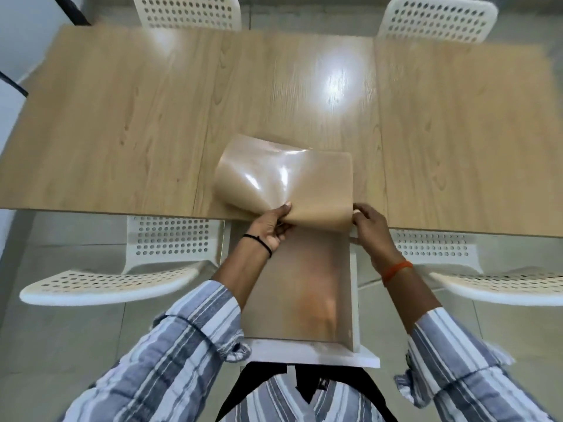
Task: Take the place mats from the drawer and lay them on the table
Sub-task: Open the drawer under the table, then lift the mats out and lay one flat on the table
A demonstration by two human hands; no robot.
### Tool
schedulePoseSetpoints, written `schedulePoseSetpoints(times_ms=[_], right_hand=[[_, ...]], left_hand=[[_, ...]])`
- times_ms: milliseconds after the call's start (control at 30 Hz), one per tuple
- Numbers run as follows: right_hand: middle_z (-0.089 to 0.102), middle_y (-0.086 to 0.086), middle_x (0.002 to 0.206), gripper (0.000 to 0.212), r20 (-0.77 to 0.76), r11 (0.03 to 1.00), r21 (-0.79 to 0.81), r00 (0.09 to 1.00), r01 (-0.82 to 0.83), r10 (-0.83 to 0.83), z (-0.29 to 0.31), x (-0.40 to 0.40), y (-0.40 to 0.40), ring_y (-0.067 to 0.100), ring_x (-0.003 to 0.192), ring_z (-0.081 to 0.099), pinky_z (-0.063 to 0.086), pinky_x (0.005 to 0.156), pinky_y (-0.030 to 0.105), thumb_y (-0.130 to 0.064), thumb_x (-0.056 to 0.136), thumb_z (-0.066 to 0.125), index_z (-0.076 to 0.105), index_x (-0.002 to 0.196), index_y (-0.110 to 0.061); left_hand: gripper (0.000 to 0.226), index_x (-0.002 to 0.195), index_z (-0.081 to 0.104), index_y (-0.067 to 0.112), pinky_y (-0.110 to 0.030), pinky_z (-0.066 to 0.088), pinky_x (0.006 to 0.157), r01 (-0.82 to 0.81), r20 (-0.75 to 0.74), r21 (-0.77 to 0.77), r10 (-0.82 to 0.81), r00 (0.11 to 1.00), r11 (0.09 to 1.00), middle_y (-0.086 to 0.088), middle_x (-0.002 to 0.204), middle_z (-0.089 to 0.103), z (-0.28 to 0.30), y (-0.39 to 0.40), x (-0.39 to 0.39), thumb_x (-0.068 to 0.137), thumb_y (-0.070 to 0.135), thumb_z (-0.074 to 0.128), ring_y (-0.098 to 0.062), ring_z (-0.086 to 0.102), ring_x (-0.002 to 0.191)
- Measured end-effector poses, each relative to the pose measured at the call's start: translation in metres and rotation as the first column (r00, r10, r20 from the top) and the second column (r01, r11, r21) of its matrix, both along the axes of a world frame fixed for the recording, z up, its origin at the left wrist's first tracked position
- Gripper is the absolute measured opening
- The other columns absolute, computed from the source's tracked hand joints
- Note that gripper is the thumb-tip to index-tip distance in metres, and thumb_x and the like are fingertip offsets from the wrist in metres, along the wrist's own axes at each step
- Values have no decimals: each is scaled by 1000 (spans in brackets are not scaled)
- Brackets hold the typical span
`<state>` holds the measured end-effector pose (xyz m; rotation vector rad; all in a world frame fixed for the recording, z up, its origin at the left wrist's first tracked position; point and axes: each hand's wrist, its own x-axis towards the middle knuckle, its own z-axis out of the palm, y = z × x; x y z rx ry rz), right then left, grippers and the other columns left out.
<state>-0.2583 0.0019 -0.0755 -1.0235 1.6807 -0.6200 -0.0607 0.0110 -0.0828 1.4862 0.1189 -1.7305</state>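
A glossy tan place mat (286, 178) lies bent over the near edge of the wooden table (122, 117), its far part curling upward on the tabletop. My left hand (271, 226) pinches the mat's near edge between thumb and fingers. My right hand (368, 223) grips the mat's right near corner. Under both hands the white drawer (310, 350) stands pulled out from under the table, and a brownish sheet (298, 287) lies flat in it; whether that is another mat or the drawer's bottom I cannot tell.
Two white perforated chairs (128, 269) (475, 269) flank the drawer on the near side. Two more chairs (189, 10) (435, 16) stand at the far side. Bright light glare (338, 80) shows on the tabletop. The floor is pale tile.
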Motion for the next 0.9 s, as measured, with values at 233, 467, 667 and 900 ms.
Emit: schedulePoseSetpoints(times_ms=[233, 467, 667, 900], right_hand=[[58, 14, 126, 29, 202, 979, 162, 968, 120, -152, -1, -19, -24, 31, 118, 55, 54, 92, 55, -21, 97, 57, 58, 123, -8], [68, -3, 89, 23, 271, 993, 107, 959, 49, -77, -7, -22, -47, 10, 82, 64, 53, 61, 26, 3, 91, 59, 62, 107, -15], [65, 1, 84, 26, 332, 986, 82, 929, 144, -164, -9, -18, -51, 16, 80, 65, 55, 76, 35, 10, 87, 61, 62, 90, -16], [69, -3, 76, 27, 349, 969, 8, 907, 248, -235, -20, -21, -55, 13, 77, 63, 54, 73, 24, 11, 79, 69, 69, 85, -15]], left_hand=[[14, 88, 59, 15, -26, 54, 64, 219, 125, 42, -223, 967, 975, -4, 82, 66, -8, -19, -19, 91, 28, 64, -14, 64, 64], [48, 107, 61, 0, -26, 52, 48, 407, 499, 206, -453, 739, 890, -20, 96, 69, 6, -27, 46, 81, 39, 74, -29, 67, 62], [53, 137, 46, 17, -30, 59, 52, 107, 554, -51, -61, 831, 993, -17, 117, 63, 6, -38, 101, 89, 25, 67, -26, 72, 68], [17, 89, 50, 10, -27, 60, 59, -79, 176, -76, 92, 980, 994, -13, 92, 68, 4, -44, 122, 97, 25, 49, -27, 75, 73]])
